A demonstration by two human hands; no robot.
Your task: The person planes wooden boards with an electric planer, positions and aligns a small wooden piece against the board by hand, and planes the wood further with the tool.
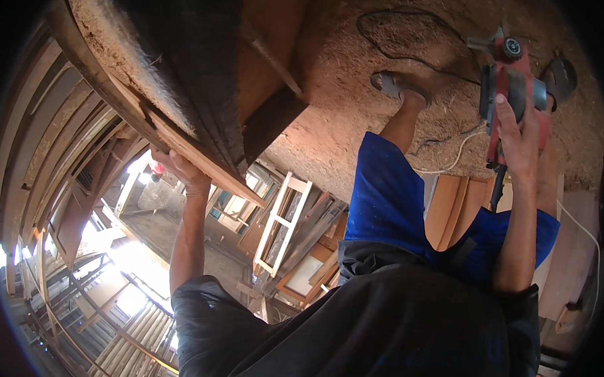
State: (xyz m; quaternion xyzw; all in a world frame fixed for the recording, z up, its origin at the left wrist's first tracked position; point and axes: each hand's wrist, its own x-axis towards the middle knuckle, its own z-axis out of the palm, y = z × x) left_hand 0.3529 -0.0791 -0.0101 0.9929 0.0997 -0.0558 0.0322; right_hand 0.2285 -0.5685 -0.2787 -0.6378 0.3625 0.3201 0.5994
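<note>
My right hand [522,142] is wrapped round a red electric planer [507,75], held off to the right above the floor. The planer has a round dark knob at its far end, and a cord leads from its near end. On the left, my left hand [188,171] grips the near end of a pale wooden board [226,178]. Its fingertips are partly hidden behind the board's edge. The board lies along the edge of a dark wooden bench [217,59] dusted with shavings.
Sawdust covers the floor [337,136], where a black cord [380,53] loops and a white cord [442,171] runs near my legs. A pale wooden frame [284,221] leans among stacked timber. Wooden panels [451,207] lie by my legs, and long planks [47,140] line the far left.
</note>
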